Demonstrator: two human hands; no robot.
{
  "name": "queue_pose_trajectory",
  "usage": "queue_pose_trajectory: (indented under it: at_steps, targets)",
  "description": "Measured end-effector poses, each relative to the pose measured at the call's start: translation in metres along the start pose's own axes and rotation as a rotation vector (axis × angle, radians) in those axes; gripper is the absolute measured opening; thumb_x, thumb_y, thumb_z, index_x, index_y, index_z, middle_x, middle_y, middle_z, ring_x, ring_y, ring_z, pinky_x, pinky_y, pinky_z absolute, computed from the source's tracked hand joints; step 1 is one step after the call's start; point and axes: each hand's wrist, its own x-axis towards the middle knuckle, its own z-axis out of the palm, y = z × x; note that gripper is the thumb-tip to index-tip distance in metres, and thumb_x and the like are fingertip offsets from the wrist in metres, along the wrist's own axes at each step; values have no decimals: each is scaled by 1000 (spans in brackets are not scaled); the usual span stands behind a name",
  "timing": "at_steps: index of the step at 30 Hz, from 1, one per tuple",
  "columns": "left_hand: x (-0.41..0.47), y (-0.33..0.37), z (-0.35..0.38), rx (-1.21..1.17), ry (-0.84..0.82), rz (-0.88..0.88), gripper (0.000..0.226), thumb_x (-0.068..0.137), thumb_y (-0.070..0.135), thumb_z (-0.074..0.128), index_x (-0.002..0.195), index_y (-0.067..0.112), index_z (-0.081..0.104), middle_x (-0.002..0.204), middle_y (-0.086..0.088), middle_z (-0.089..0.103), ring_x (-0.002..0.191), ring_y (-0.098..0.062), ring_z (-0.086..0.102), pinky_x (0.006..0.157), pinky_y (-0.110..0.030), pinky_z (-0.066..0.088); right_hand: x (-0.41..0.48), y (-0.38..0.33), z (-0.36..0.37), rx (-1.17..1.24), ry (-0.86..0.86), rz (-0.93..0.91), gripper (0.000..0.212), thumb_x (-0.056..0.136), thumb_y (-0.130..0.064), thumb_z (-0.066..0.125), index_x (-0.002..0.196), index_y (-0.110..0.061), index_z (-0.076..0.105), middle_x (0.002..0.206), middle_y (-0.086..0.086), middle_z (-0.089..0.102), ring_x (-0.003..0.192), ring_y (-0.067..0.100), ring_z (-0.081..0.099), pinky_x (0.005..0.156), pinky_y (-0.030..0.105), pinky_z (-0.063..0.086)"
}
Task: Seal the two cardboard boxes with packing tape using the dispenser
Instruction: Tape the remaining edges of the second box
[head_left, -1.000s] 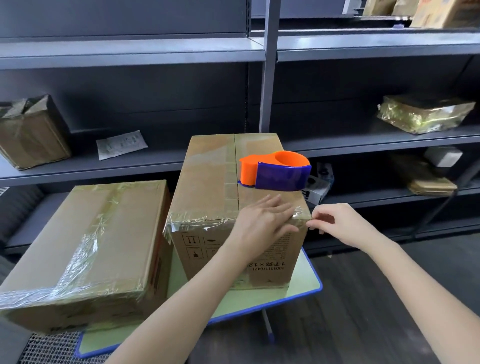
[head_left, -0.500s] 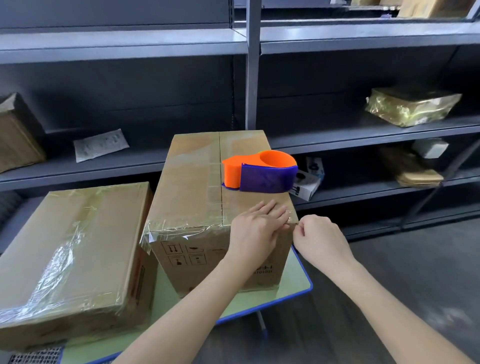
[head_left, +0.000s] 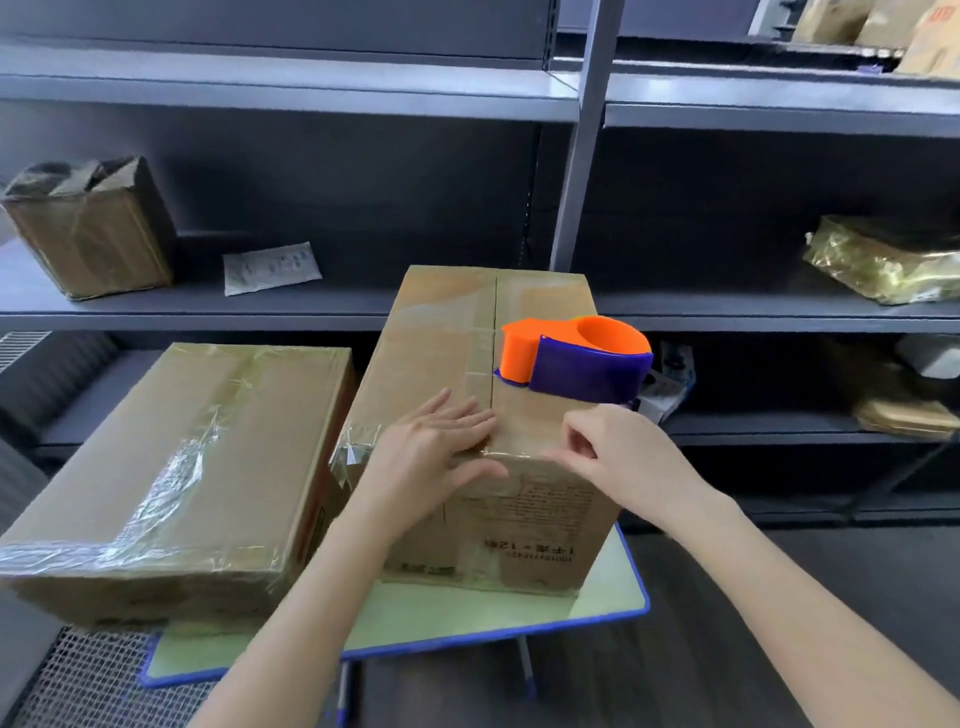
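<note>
Green blue-edged table (head_left: 608, 590), two cardboard boxes (head_left: 171, 467) on it

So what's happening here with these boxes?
A person is sealing cardboard boxes on a small table. Their left hand lies flat on top of the taller box, near its front edge, while the right hand appears to pinch clear tape along that edge. The orange and purple dispenser sits untouched on the same box. The flatter box to the left already carries shiny tape.

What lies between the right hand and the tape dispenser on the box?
Only a strip of bare box top separates right hand from tape dispenser, per the head view.
</note>
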Motion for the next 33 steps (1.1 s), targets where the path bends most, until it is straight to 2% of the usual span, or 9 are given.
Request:
queue_pose_trajectory:
  at_steps: [3,7,10,16,18,20,23,27,33]
  targets:
    - [-11,-21,-5,9,10,-20,57,79,56,51,117,16,66,120,5,63,120,-10,52,105,-32,39,13,3,8,-128,-113,-114,43,88,-50,51,62,-24,29,68,-9,44,67,10,40,53,20,27]
    - [-14,-17,0,132,29,42,46,86,44,50,112,11,69,115,0,67,113,-16,59,98,-33,47,22,-7,6,-210,-126,-294,29,93,-35,50,68,-22,39,67,-11,40,74,12,43,54,18,27]
    - [-23,-12,-7,134,68,-17,49,88,43,48,114,7,68,117,-5,66,112,-18,61,95,-38,50,34,-30,14,-86,-76,-361,30,88,-42,57,73,-19,44,67,-10,44,70,11,42,57,22,27]
    - [-58,-30,-31,262,155,-446,79,77,60,56,134,5,50,135,-7,54,128,-24,47,109,-38,33,46,-47,31,-160,-49,-354,31,90,-41,54,78,-19,37,79,-4,46,79,20,45,68,29,30]
    - [-63,-29,-37,112,154,-690,83,71,56,68,134,6,48,132,-8,56,125,-25,49,101,-33,38,52,-53,29,-239,-76,-358,33,91,-47,49,79,-19,39,82,-2,51,84,20,48,77,31,34]
    - [-65,-29,-36,24,156,-806,65,70,58,69,116,13,57,108,0,63,103,-19,57,79,-25,43,62,-65,30,-230,-69,-374,39,89,-54,48,77,-18,41,81,-2,53,79,17,44,79,31,36]
    - [-66,-33,-34,-46,130,-831,47,74,58,66,85,15,52,79,7,55,75,-14,53,58,-25,38,74,-82,39,-160,-57,-418,36,90,-49,49,76,-17,40,79,-3,49,76,17,40,71,29,31]
    - [-70,-36,-35,-9,153,-790,44,77,56,64,78,15,49,73,6,54,69,-13,51,59,-29,41,79,-92,50,-78,-86,-491,21,89,-29,51,78,-16,39,78,-2,43,76,19,38,69,27,28]
    - [-76,-44,-33,-159,196,-653,31,91,33,59,69,11,52,61,1,52,58,-17,47,55,-35,40,85,-108,53,-93,-96,-560,20,94,-31,48,86,-21,33,86,-6,37,81,13,32,70,22,21]
